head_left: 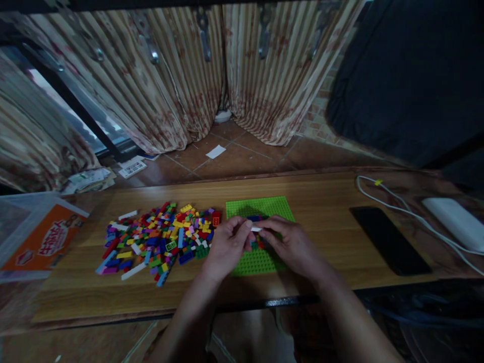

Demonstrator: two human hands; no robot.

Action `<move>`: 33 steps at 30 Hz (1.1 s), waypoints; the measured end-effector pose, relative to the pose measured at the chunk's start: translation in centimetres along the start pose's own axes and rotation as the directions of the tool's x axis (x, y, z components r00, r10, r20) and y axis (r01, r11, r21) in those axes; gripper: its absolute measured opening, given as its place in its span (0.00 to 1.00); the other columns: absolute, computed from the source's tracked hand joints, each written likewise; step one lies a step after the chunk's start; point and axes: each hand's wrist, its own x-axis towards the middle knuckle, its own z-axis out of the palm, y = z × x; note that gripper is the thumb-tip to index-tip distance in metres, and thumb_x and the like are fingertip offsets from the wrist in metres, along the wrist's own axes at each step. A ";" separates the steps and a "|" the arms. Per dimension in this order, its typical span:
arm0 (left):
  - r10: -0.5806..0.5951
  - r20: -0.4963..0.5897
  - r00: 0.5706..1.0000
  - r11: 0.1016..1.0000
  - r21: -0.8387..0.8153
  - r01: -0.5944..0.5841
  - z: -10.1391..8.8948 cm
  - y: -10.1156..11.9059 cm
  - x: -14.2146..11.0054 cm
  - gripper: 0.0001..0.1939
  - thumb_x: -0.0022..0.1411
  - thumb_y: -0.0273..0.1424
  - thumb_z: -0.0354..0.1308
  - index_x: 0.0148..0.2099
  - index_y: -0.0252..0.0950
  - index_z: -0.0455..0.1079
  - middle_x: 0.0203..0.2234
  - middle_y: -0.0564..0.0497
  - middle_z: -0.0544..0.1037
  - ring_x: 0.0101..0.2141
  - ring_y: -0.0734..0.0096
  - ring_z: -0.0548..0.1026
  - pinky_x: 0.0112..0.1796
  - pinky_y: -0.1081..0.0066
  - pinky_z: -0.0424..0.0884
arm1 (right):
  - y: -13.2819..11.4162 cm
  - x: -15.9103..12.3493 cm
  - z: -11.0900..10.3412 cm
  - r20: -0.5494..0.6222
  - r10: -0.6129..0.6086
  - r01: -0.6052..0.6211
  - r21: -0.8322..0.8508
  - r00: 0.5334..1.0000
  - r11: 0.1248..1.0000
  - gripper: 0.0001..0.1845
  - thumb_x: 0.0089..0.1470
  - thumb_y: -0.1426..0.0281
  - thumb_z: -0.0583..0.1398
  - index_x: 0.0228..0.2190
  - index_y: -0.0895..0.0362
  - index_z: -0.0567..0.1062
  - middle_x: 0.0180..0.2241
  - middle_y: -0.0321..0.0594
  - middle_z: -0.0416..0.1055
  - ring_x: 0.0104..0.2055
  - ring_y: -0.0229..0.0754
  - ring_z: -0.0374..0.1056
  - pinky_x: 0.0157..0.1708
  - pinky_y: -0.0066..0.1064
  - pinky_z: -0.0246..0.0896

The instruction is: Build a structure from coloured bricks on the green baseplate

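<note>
A green studded baseplate lies on the wooden table. Over its middle, my left hand and my right hand meet, fingers pinched together on a small white brick. Under the fingers a few blue, red and green bricks sit on the plate, partly hidden. To the left lies a pile of loose coloured bricks, close to my left hand.
A black phone lies on the table at the right, with a white cable and a white power bank beyond it. A clear bag with an orange box sits at the far left. Curtains and tiled floor lie behind.
</note>
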 end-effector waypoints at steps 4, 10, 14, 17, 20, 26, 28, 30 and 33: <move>0.005 0.014 1.000 1.000 -0.007 -0.005 0.5 -0.4 0.3 0.17 0.63 0.43 0.55 0.28 0.36 0.66 0.17 0.56 0.70 0.16 0.79 0.65 0.19 0.78 0.59 | -0.3 -0.4 0.0 0.006 0.011 -0.010 -0.053 1.000 0.999 0.10 0.62 0.66 0.57 0.42 0.50 0.77 0.37 0.37 0.77 0.39 0.41 0.72 0.41 0.34 0.66; 0.059 -0.065 0.996 0.993 0.104 -0.052 0.9 -1.0 0.8 0.17 0.64 0.43 0.53 0.31 0.35 0.69 0.20 0.55 0.73 0.20 0.77 0.68 0.22 0.77 0.63 | 0.9 -0.5 -0.7 -0.157 0.101 -0.122 -0.130 0.982 0.984 0.11 0.61 0.65 0.56 0.37 0.53 0.78 0.36 0.38 0.79 0.37 0.42 0.74 0.38 0.33 0.65; 0.126 -0.198 0.972 0.978 0.187 -0.088 0.5 -1.5 1.2 0.11 0.63 0.38 0.55 0.38 0.35 0.72 0.28 0.52 0.77 0.27 0.73 0.73 0.29 0.75 0.68 | 2.7 -0.7 -1.7 -0.367 0.225 -0.303 -0.170 0.902 0.937 0.12 0.58 0.64 0.57 0.35 0.57 0.79 0.34 0.43 0.79 0.33 0.44 0.73 0.36 0.34 0.64; 0.136 -0.258 0.957 0.965 0.252 -0.069 -0.4 -1.5 1.5 0.11 0.62 0.34 0.55 0.42 0.34 0.73 0.32 0.50 0.78 0.32 0.70 0.75 0.35 0.72 0.70 | 3.2 -0.8 -2.0 -0.379 0.290 -0.373 -0.167 0.879 0.913 0.13 0.56 0.63 0.58 0.33 0.57 0.79 0.33 0.44 0.78 0.31 0.44 0.72 0.34 0.34 0.63; 0.130 -0.281 0.951 0.938 0.346 -0.026 -1.3 -1.5 1.5 0.12 0.62 0.32 0.54 0.44 0.33 0.73 0.34 0.49 0.79 0.35 0.68 0.76 0.40 0.70 0.71 | 2.9 -0.6 -1.7 -0.341 0.377 -0.441 -0.130 0.861 0.888 0.13 0.54 0.62 0.59 0.31 0.56 0.80 0.32 0.43 0.78 0.32 0.45 0.72 0.33 0.34 0.62; 0.095 -0.214 0.972 0.900 0.437 0.008 -1.8 -1.8 0.9 0.13 0.63 0.31 0.53 0.47 0.32 0.72 0.37 0.46 0.79 0.38 0.65 0.77 0.43 0.66 0.71 | 2.0 0.0 -0.9 -0.278 0.495 -0.546 -0.149 0.823 0.825 0.12 0.53 0.63 0.59 0.30 0.55 0.81 0.30 0.42 0.79 0.32 0.45 0.73 0.33 0.34 0.61; 0.073 -0.200 0.977 0.895 0.445 0.024 -1.6 -1.6 0.7 0.13 0.63 0.31 0.54 0.47 0.31 0.72 0.38 0.45 0.79 0.38 0.65 0.77 0.43 0.66 0.71 | 1.8 0.2 -0.7 -0.266 0.514 -0.563 -0.159 0.816 0.811 0.12 0.54 0.64 0.59 0.30 0.55 0.81 0.29 0.42 0.79 0.32 0.45 0.73 0.32 0.33 0.60; 0.054 -0.186 0.981 0.893 0.448 0.035 -1.4 -1.4 0.5 0.13 0.63 0.31 0.54 0.47 0.31 0.72 0.37 0.45 0.79 0.38 0.65 0.77 0.42 0.67 0.71 | 1.7 0.3 -0.5 -0.264 0.536 -0.586 -0.174 0.802 0.792 0.11 0.54 0.64 0.59 0.30 0.55 0.81 0.29 0.42 0.79 0.31 0.45 0.73 0.32 0.33 0.60; 0.031 -0.159 0.987 0.893 0.448 0.044 -1.3 -1.2 0.5 0.13 0.63 0.31 0.53 0.48 0.32 0.72 0.38 0.45 0.80 0.36 0.66 0.78 0.41 0.67 0.72 | 1.5 0.5 -0.2 -0.270 0.552 -0.606 -0.198 0.789 0.770 0.10 0.53 0.65 0.60 0.30 0.55 0.81 0.29 0.42 0.79 0.31 0.45 0.73 0.32 0.34 0.60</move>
